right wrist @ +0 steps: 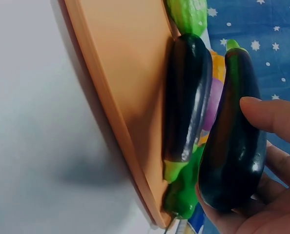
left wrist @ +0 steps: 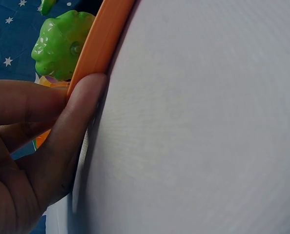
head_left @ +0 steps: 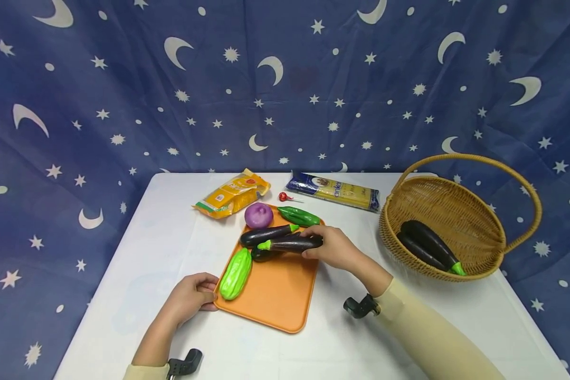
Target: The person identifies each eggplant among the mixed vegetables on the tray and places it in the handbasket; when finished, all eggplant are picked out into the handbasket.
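Note:
My left hand (head_left: 197, 295) pinches the near left corner of an orange tray (head_left: 285, 301), thumb and fingers on its rim. Over the tray, my right hand (head_left: 334, 247) grips a dark eggplant (right wrist: 235, 141) between thumb and fingers, its green stem end pointing left. Behind it, a second eggplant (head_left: 266, 236) lies on the tray. Another dark rounded end (head_left: 263, 255) shows below the held one, mostly covered by it. Along the tray's left side lies a light-green ridged gourd (head_left: 236, 274). A purple onion (head_left: 258, 216) and a dark-green pepper (head_left: 299, 216) are at the far edge.
A wicker basket (head_left: 389, 232) with a tall handle stands at the right, holding two eggplants (head_left: 429, 245). Behind the tray lie an orange packet (head_left: 233, 194), a red lollipop (head_left: 283, 197) and a pasta pack (head_left: 334, 191). A starry blue curtain (head_left: 285, 95) hangs behind the white table (head_left: 171, 237).

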`<state>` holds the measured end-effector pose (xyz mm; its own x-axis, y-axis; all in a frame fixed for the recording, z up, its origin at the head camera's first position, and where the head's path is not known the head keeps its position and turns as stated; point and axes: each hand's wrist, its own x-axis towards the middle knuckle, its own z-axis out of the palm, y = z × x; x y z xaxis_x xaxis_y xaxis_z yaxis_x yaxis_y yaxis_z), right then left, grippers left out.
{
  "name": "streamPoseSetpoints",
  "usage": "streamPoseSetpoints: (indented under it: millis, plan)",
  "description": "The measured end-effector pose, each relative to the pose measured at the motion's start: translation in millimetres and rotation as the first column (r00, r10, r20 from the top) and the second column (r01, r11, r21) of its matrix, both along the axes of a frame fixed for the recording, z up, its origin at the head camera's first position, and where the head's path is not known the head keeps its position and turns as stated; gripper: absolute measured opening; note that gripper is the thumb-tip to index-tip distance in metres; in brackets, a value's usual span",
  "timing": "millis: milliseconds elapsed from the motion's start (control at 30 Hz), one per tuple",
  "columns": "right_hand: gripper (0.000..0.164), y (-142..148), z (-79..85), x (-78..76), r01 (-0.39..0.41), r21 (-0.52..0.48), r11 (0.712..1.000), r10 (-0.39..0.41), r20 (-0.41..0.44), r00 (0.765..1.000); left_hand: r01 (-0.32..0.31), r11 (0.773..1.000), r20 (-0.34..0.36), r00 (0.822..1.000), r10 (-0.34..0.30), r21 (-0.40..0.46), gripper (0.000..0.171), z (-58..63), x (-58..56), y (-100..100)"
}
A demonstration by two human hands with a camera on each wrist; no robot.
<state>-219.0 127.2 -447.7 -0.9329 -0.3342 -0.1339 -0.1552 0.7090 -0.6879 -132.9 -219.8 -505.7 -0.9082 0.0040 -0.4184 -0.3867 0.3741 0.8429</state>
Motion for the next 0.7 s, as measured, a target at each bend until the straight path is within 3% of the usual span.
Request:
streamPoseSetpoints:
  millis: [700]
  plan:
    - [0.041,24,22.5,-5.1,0.052,-0.067,0.996,-0.055,-0.048,0.997,0.011,1.000,0.021,1.000,-0.011,-0.010,0.037,1.6,-1.0,2]
